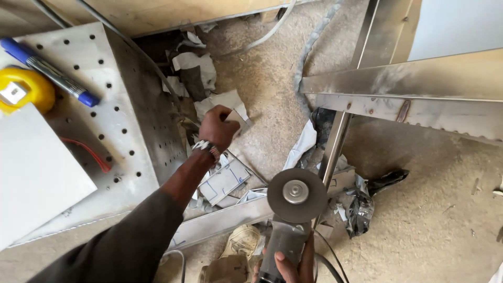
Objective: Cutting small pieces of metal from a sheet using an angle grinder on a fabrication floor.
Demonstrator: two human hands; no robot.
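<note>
My left hand (217,127) reaches down to the sandy floor and grips a small flat piece of sheet metal (237,119) among scrap offcuts. A beaded band sits on that wrist. My right hand (290,264), low in the view, holds the grey body of an angle grinder (283,242), whose round disc (296,195) faces up. The disc hovers over a flat metal bar (220,221) lying on the floor.
A perforated metal plate (112,126) lies at left, carrying a blue marker (50,69), a yellow tape measure (23,89), a white sheet (36,173) and a red wire. Steel angle sections (408,86) stand at right. Scrap paper and black plastic (361,207) litter the sand.
</note>
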